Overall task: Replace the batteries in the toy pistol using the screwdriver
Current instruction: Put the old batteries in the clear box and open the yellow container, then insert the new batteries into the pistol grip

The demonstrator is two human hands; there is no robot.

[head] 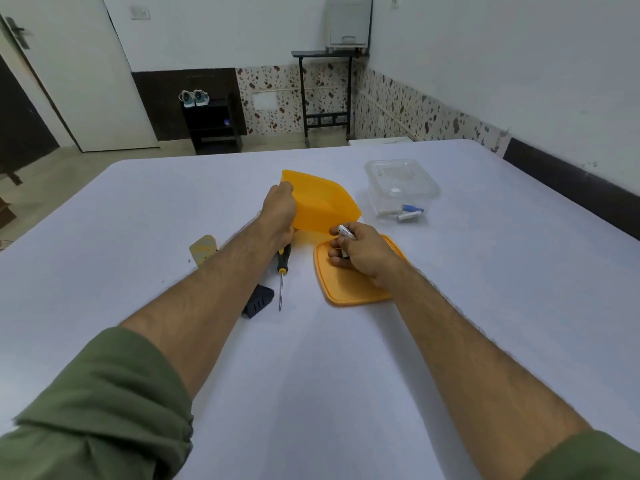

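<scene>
Nearest us, the toy pistol (258, 301) lies dark on the desk (311, 375), mostly hidden under our left forearm, with the screwdriver (281, 276) just beside it, tip toward the near edge. Our right hand (360, 252) hovers over the orange lid (349, 292), pinching batteries (345, 232). Our left hand (278, 214) grips the tilted orange box (322, 202) by its rim. Toward the far right corner, a clear container (401, 188) holds more batteries.

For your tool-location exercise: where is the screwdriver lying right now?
In the head view, the screwdriver lies on the table, just under the left hand, between the black toy pistol and the orange lid.
</scene>
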